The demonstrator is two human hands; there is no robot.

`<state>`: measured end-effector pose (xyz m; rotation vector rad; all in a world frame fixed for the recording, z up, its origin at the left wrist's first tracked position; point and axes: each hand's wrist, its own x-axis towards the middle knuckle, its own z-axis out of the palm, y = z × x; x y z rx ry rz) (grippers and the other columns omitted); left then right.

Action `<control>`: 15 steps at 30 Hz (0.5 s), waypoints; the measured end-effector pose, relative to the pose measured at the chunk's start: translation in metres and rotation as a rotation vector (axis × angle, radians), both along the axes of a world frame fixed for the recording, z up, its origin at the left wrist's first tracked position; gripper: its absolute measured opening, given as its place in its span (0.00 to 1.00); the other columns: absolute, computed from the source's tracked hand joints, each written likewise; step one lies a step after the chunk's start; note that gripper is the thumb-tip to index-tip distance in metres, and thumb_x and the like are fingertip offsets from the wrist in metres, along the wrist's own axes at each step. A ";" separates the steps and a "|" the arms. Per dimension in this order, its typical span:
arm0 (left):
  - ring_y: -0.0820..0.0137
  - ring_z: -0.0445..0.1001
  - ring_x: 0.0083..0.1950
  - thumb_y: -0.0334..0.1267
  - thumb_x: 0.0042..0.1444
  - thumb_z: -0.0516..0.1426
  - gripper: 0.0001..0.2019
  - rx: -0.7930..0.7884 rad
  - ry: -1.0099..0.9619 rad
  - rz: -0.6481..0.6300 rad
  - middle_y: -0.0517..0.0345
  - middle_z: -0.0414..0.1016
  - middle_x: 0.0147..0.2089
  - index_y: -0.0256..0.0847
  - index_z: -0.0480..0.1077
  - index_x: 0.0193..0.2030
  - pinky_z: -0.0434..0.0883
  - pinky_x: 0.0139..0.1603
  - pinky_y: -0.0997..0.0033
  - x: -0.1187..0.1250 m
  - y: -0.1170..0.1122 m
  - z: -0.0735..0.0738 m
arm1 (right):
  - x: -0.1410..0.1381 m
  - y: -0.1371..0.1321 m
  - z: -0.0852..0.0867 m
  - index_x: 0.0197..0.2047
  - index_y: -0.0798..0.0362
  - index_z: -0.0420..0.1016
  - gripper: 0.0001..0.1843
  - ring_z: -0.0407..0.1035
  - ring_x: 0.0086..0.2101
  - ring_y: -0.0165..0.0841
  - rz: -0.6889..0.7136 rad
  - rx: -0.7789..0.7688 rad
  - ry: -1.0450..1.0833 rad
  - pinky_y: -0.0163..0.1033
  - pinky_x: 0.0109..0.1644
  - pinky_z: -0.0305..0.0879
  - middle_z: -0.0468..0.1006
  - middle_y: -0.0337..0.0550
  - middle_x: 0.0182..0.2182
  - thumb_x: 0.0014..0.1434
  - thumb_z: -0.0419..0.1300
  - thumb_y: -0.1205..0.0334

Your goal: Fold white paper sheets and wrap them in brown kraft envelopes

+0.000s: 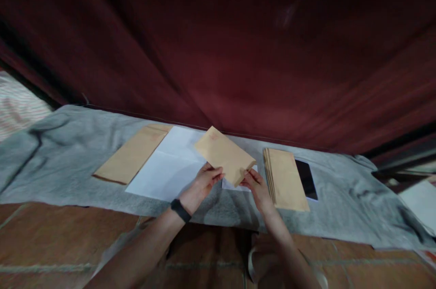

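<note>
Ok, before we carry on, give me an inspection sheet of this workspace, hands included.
Surface: grey cloth, wrinkled toward its ends.
Job's things: tilted brown envelope in hand; creased white sheet lying to its left; another brown envelope farther left; envelope stack on the right.
Clutter: dark flat object beside the stack, identity unclear.
Hands: left hand grips the tilted envelope's near edge; right hand its right corner. Black wristband on the left wrist.
Cables: thin line along the cloth's far edge; cannot tell whether it's a cord.
Surroundings: dark red backdrop, tiled floor.
</note>
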<state>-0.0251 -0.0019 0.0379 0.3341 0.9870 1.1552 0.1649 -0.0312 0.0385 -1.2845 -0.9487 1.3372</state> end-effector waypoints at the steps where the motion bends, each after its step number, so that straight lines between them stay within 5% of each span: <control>1: 0.77 0.76 0.31 0.21 0.43 0.67 0.14 -0.010 -0.002 0.002 0.62 0.76 0.31 0.39 0.70 0.32 0.75 0.33 0.78 0.001 0.000 0.000 | -0.002 0.000 0.002 0.41 0.53 0.79 0.26 0.76 0.33 0.35 -0.025 0.002 0.031 0.37 0.36 0.74 0.83 0.44 0.36 0.47 0.69 0.40; 11: 0.77 0.77 0.31 0.19 0.45 0.66 0.14 -0.016 -0.035 -0.068 0.62 0.78 0.33 0.40 0.72 0.34 0.75 0.32 0.80 0.009 -0.001 0.003 | 0.003 0.002 0.006 0.38 0.51 0.79 0.19 0.78 0.33 0.35 -0.071 -0.001 0.187 0.37 0.38 0.74 0.85 0.40 0.33 0.44 0.69 0.51; 15: 0.74 0.78 0.33 0.27 0.45 0.69 0.11 0.004 0.049 -0.208 0.59 0.79 0.33 0.39 0.72 0.32 0.77 0.38 0.76 0.012 -0.008 0.002 | 0.001 0.002 0.007 0.33 0.50 0.79 0.16 0.79 0.35 0.38 -0.031 0.024 0.132 0.42 0.43 0.75 0.86 0.41 0.34 0.43 0.68 0.49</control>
